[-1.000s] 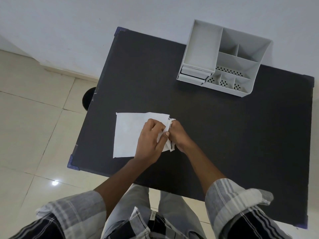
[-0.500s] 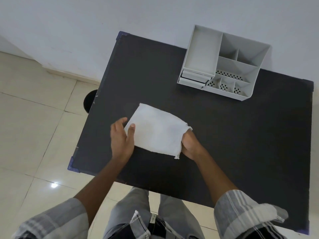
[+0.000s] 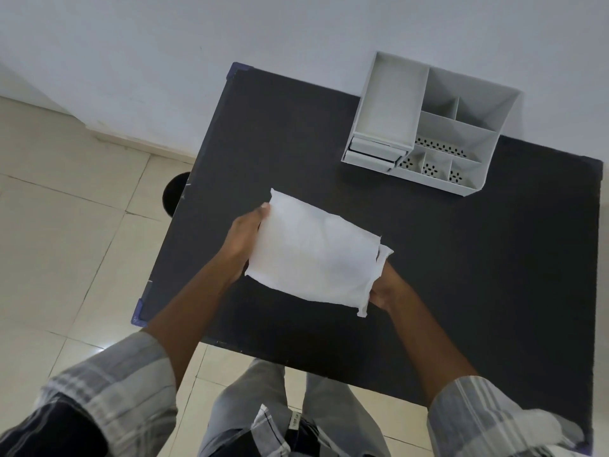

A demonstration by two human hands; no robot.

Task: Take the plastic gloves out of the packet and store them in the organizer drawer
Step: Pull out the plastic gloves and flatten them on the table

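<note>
A white plastic packet (image 3: 314,255) is held flat above the black worktop (image 3: 461,258), the left hand (image 3: 242,240) clasping its left edge and the right hand (image 3: 384,286) gripping its torn right end. Beyond the right hand, well apart, a grey desk organizer (image 3: 431,127) stands at the worktop's far edge, its small drawer (image 3: 370,153) pushed in.
</note>
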